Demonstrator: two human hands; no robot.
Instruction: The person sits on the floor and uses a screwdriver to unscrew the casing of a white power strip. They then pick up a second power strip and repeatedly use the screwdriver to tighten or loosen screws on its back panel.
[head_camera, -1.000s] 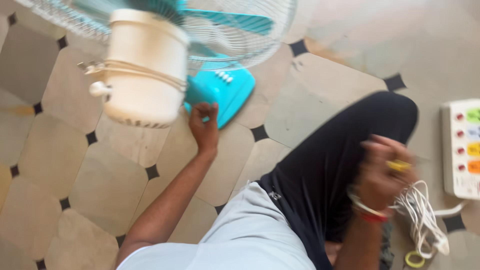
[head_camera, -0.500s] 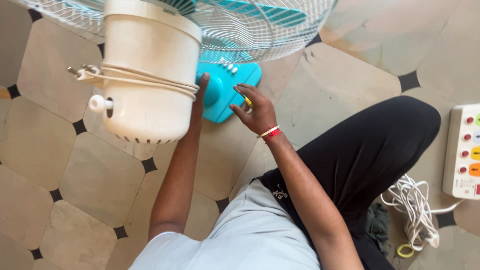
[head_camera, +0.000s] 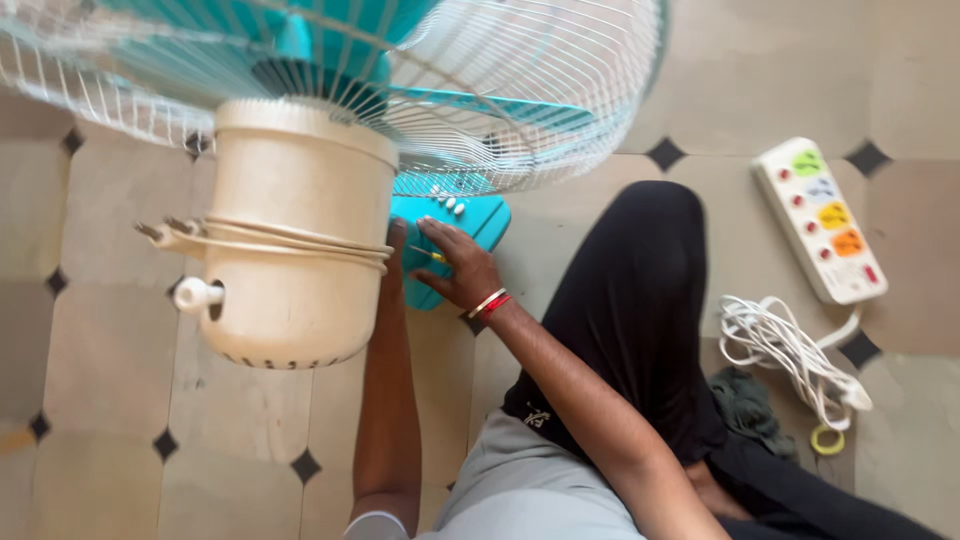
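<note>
A table fan stands in front of me, with a cream motor housing (head_camera: 300, 240), a white wire cage (head_camera: 520, 90) and a teal base (head_camera: 470, 222) carrying small white buttons. My right hand (head_camera: 455, 268), with a red and white band at the wrist, rests on the teal base and pinches a small yellow object (head_camera: 430, 255) between its fingers. My left hand (head_camera: 397, 245) reaches along the housing's right side to the same base. The housing hides most of it, so its grip is unclear.
A white power strip (head_camera: 820, 220) with coloured switches lies on the tiled floor at the right. Its coiled white cord (head_camera: 785, 350) and a small yellow ring (head_camera: 827, 440) lie beside my bent leg in black trousers (head_camera: 640, 300). A dark cloth (head_camera: 745, 405) lies there too.
My right hand has moved from the cord near my knee over to the teal fan base, carrying the yellow object. My left hand has stayed at the base.
</note>
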